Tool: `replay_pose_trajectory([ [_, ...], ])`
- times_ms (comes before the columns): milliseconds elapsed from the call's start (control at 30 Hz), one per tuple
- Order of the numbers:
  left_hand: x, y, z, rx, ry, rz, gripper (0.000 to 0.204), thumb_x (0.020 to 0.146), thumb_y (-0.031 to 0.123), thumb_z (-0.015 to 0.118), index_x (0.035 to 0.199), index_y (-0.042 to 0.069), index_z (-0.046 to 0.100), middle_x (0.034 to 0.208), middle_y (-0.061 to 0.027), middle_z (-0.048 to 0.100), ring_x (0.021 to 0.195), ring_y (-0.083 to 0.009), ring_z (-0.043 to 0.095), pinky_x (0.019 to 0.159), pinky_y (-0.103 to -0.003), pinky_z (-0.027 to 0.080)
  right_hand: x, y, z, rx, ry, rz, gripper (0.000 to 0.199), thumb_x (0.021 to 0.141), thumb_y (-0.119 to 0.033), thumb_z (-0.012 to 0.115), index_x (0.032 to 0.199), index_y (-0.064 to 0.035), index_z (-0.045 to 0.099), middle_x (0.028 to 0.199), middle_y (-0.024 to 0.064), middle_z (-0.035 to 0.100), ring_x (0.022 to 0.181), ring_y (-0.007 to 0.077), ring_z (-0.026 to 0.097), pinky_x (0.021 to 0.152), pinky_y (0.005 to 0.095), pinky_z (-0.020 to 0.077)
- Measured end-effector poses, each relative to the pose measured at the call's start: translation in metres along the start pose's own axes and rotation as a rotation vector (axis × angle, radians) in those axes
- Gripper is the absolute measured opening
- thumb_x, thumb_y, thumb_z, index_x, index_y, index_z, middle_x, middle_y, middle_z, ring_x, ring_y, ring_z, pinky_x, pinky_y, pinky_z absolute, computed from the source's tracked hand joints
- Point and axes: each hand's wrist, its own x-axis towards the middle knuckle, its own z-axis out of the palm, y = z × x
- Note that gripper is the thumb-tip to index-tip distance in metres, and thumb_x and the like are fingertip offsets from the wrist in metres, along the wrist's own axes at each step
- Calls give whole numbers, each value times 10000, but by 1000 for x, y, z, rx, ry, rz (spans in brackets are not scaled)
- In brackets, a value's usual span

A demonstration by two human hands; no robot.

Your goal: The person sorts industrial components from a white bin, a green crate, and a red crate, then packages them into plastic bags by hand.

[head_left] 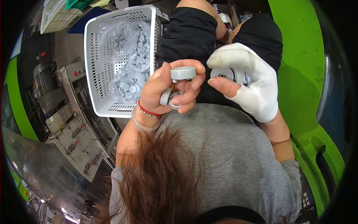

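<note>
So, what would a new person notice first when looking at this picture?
The eye goes first to the centre, where the bare left hand pinches a round grey plastic disc and the white-gloved right hand grips a similar grey round part. To the upper left, a white perforated plastic basket holds clear bags of grey discs.

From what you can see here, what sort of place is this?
Probably a factory floor: a white basket of bagged grey discs, a green machine housing and a metal machine with a motor.
</note>
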Motion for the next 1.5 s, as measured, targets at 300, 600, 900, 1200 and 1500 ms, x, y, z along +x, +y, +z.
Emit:
replay_pose_trajectory([
  [300, 2, -3, -6, -171, -138, -14, 595, 966, 413, 297, 1351, -38, 245, 965, -118, 458, 533, -80, 396, 483, -254, 436, 7, -15, 3, -151, 30, 3, 253, 690, 3, 712, 921, -28, 614, 917, 82, 586, 754, 136, 557, 647, 238, 438],
  [600, 4, -1, -4, -156, -79, -24, 516, 973, 349, 325, 1388, 66, 204, 960, -144, 485, 542, -96, 414, 506, -273, 457, 12, -19, 4, -308, -26, -58, 251, 697, -79, 708, 936, -64, 633, 852, 70, 611, 734, 181, 598, 642, 265, 461],
  [900, 5, -2, 19, 714, 388, 145, 451, 949, 364, 426, 1212, 2, 380, 797, -93, 561, 562, -76, 434, 561, -223, 449, 21, -19, -6, 254, -150, 645, 314, 758, -257, 696, 934, -7, 623, 823, 54, 596, 498, 100, 505, 472, 201, 411],
  [1200, 9, 7, 27, 665, 237, 182, 438, 932, 276, 487, 1234, -22, 376, 758, -89, 530, 532, -67, 392, 538, -225, 441, 3, 60, -8, 1642, -388, 700, 268, 926, -222, 476, 1049, 14, 503, 868, 113, 528, 491, 92, 448, 273, 140, 294],
  [1500, 16, 20, -1, -79, 638, 151, 325, 948, 318, 412, 1114, 61, 521, 910, -96, 601, 777, -185, 579, 690, -336, 495, 17, 73, -15, 1742, -325, 671, 250, 930, -215, 476, 1063, -3, 493, 917, 132, 562, 520, 94, 466, 271, 142, 292],
])
